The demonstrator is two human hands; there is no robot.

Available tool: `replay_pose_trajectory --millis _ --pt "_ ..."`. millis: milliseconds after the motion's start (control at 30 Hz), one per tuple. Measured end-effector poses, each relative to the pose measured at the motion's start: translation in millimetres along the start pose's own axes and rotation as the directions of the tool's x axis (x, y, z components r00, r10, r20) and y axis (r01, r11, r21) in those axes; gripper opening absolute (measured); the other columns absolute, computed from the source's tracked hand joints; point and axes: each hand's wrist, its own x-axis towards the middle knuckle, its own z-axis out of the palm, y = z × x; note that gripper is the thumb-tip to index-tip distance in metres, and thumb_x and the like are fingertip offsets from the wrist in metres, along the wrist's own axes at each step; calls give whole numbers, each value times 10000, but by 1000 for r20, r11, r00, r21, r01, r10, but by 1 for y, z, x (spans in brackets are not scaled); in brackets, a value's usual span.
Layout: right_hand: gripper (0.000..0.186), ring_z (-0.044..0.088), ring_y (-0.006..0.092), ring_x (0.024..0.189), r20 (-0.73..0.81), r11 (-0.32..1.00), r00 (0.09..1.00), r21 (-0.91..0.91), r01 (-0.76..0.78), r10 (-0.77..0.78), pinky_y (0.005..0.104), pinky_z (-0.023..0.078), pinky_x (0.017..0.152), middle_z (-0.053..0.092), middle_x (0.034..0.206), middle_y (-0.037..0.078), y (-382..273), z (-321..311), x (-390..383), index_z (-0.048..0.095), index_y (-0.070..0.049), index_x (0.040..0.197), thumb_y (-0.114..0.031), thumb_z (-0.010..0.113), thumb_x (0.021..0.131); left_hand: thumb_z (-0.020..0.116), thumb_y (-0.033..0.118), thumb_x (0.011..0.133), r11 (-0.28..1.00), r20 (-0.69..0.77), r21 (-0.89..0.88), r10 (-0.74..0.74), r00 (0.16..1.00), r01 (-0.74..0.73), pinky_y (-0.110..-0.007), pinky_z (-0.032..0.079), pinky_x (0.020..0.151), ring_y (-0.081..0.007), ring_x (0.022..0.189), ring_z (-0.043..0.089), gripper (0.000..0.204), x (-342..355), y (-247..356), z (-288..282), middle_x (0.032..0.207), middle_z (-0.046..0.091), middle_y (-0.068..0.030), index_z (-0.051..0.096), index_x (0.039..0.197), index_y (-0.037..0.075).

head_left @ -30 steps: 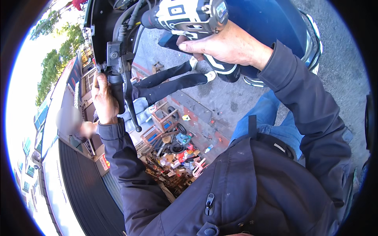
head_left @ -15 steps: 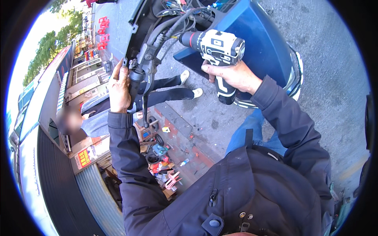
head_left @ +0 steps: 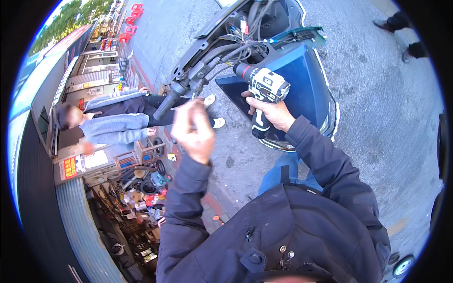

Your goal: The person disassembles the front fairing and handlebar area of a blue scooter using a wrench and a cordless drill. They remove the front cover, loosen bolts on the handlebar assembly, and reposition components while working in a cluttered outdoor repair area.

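Observation:
My right hand (head_left: 273,112) is wrapped round the handle of a white and black cordless drill (head_left: 268,84), its chuck pointing to the upper left. Below and behind the drill is a blue body panel (head_left: 302,70) of a scooter-like vehicle. My left hand (head_left: 194,134), smeared by motion, hovers beside the black handlebar grip (head_left: 169,102), apart from it or just over its brake lever; whether anything is in its fingers is not visible. Exposed wires (head_left: 245,40) and dark cables run through the uncovered front of the vehicle.
A person in a grey jacket (head_left: 113,129) stands beyond the handlebar. Another person's legs (head_left: 401,28) show at the upper right. Shopfronts with a cluttered pile of parts (head_left: 146,188) lie on the left. Red barrier-like letters (head_left: 131,23) stand on the road.
My left hand has come off the handlebar end and moved right and toward me. My view has shifted, showing more of the vehicle front. The drill stays in my right hand.

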Motion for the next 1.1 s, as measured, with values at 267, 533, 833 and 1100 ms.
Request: replay_pose_trajectory --millis 267,533,833,1100 --pt "246 669 131 763 -50 994 994 50 -95 97 283 566 704 694 910 19 9 8 -2 700 -33 1194 -105 714 959 599 189 1033 818 128 -342 -447 885 463 -330 579 709 -234 864 740 561 -22 -42 107 1184 675 -222 376 1489 -49" --pt "292 674 126 773 -30 994 994 -18 -105 104 286 577 732 681 891 16 -3 -4 -1 677 -10 1239 -122 702 970 589 119 1033 890 -71 -318 -365 928 326 -293 565 781 -185 909 728 465 -20 -56 125 1201 676 -180 449 1441 -53" --pt "304 678 132 778 -20 994 995 -45 -103 103 276 552 704 687 867 22 0 -3 -3 662 -22 1243 -142 718 970 620 148 1031 667 31 -641 -472 881 380 -286 554 807 -173 992 680 485 -4 -71 138 1350 583 -148 420 1445 -7" --pt "236 693 146 772 -60 993 994 -62 -96 92 287 562 690 702 874 37 0 -7 -1 673 -38 1159 -129 742 952 596 72 1025 571 6 -766 -455 891 297 -295 515 907 -185 1063 668 506 0 -71 145 1212 669 -160 363 1466 -13"
